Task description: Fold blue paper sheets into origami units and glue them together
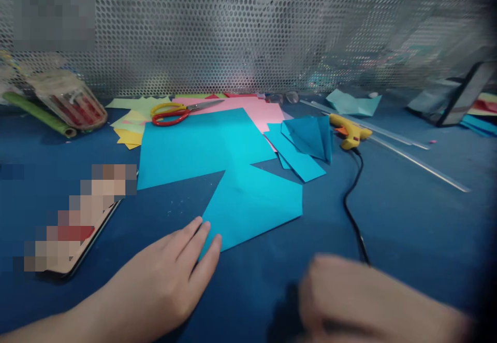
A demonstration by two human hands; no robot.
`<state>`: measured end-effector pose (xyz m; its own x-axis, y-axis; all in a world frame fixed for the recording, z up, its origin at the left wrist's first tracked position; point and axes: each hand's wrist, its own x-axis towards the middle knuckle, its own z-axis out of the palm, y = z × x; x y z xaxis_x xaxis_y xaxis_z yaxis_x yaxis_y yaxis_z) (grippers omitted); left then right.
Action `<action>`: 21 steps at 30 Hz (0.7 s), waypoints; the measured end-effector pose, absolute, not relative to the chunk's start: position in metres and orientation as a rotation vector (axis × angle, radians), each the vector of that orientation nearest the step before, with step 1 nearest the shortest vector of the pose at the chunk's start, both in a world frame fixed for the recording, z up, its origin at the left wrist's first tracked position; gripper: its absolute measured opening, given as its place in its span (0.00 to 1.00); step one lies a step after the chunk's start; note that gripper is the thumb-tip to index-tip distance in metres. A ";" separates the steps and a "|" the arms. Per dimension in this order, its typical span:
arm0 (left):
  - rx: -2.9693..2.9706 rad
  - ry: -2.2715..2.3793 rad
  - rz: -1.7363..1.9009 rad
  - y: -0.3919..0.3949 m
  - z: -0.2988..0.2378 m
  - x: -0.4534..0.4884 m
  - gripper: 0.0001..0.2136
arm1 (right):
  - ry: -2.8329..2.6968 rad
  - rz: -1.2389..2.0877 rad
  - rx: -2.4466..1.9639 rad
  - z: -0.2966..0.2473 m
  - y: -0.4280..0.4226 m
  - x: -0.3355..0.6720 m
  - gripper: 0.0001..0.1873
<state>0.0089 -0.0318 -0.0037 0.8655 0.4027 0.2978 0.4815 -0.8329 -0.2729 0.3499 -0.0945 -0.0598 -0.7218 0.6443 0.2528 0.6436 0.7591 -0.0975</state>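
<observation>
My left hand [171,275] lies flat on the dark blue table [407,213], fingers stretched out, their tips touching the near corner of a folded cyan paper triangle [252,203]. A larger cyan sheet [198,146] lies behind it. My right hand [361,301] is at the bottom right, blurred by motion, fingers curled in; whether it holds anything I cannot make out. A dark shape sits just left of it.
Red-and-yellow scissors [178,112] lie on yellow and pink papers at the back. Folded cyan pieces [306,141] sit beside a yellow glue gun [349,133] with a black cord. A phone [77,229] lies at left. Perforated metal screen behind.
</observation>
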 end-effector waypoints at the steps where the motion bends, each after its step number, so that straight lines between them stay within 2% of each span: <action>1: -2.693 -0.658 -0.369 -0.033 -0.003 0.010 0.15 | -2.684 0.011 -1.000 -0.048 -0.074 0.340 0.19; 4: -2.707 -0.699 -0.475 -0.037 0.000 0.015 0.14 | -2.743 0.013 -1.014 -0.020 -0.021 0.319 0.27; 7: -2.808 -0.789 -0.596 -0.041 0.001 0.017 0.18 | -2.780 -0.070 -0.942 -0.013 0.008 0.310 0.30; 10: -2.901 -1.001 -0.754 -0.046 0.000 0.013 0.20 | -2.809 -0.262 -0.804 -0.018 0.015 0.311 0.26; 13: -2.987 -1.156 -0.831 -0.046 -0.001 0.004 0.19 | -2.742 -0.406 -0.599 -0.019 0.020 0.314 0.19; 15: -3.026 -1.254 -0.893 -0.044 -0.001 -0.004 0.20 | -2.666 -0.312 -0.561 -0.016 0.024 0.315 0.18; 18: -3.136 -1.394 -0.838 -0.042 -0.002 -0.014 0.26 | -2.532 -0.107 -0.656 -0.009 0.026 0.312 0.22; 21: -3.065 -1.406 -0.627 -0.048 -0.006 -0.018 0.37 | -2.387 0.032 -0.853 0.000 0.018 0.304 0.21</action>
